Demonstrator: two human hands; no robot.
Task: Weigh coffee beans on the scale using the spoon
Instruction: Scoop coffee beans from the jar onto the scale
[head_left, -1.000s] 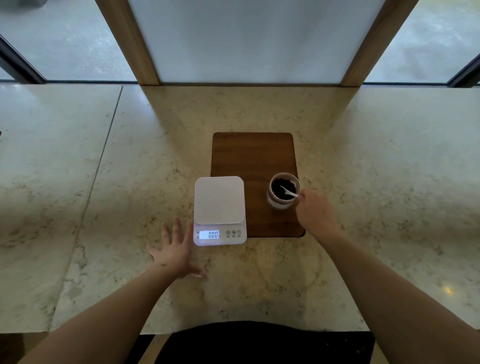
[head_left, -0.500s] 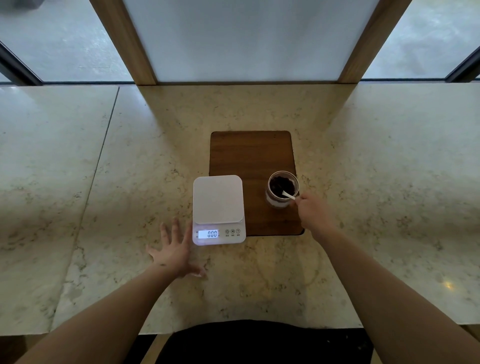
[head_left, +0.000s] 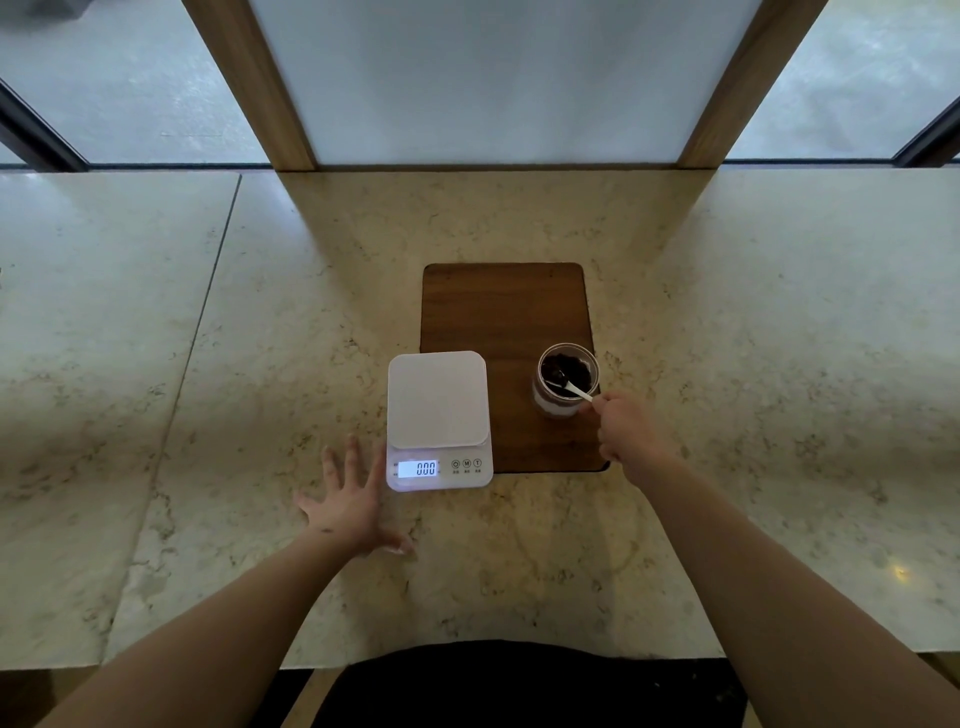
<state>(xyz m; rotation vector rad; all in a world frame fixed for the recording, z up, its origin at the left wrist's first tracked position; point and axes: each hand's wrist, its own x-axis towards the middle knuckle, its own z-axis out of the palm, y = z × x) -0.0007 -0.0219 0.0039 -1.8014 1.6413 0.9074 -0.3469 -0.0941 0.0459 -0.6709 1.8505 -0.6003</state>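
Scale (head_left: 438, 418) on, display (head_left: 418, 468) lit and reading 000. Platform bare: no beans, no cup or dish on it. Sits at 6 o'clock of the counter (head_left: 753, 322), its right edge overlapping the left side of the wooden board (head_left: 501, 312).

Jar (head_left: 565, 382) of coffee beans (head_left: 574, 368) upright on the board, lid off, at 3 o'clock from the scale and apart from it. Beans fill the upper part; a paler band shows lower through the glass, contents there unclear.

Spoon (head_left: 571, 387) white, bowl down among the beans, handle slanting out over the jar rim toward 4 o'clock. Load in the bowl too small to tell.

Right hand (head_left: 626, 428) at 4 o'clock of the jar, fingers closed in a pinch on the spoon handle end. Left hand (head_left: 349, 501) flat on the counter at 8 o'clock of the scale, fingers spread wide, holding nothing, index finger just beside the scale's corner; contact not clear.

Progress, judged: early. Done: scale powered and at zero, jar opened, spoon in the beans. Left: lift a loaded spoon clear of the rim, carry toward 9 o'clock over the platform, tip out, repeat and read the display. Nothing weighed so far. No receiving vessel in view, so beans appear bound for the bare platform; rolling off its edge a likely risk.
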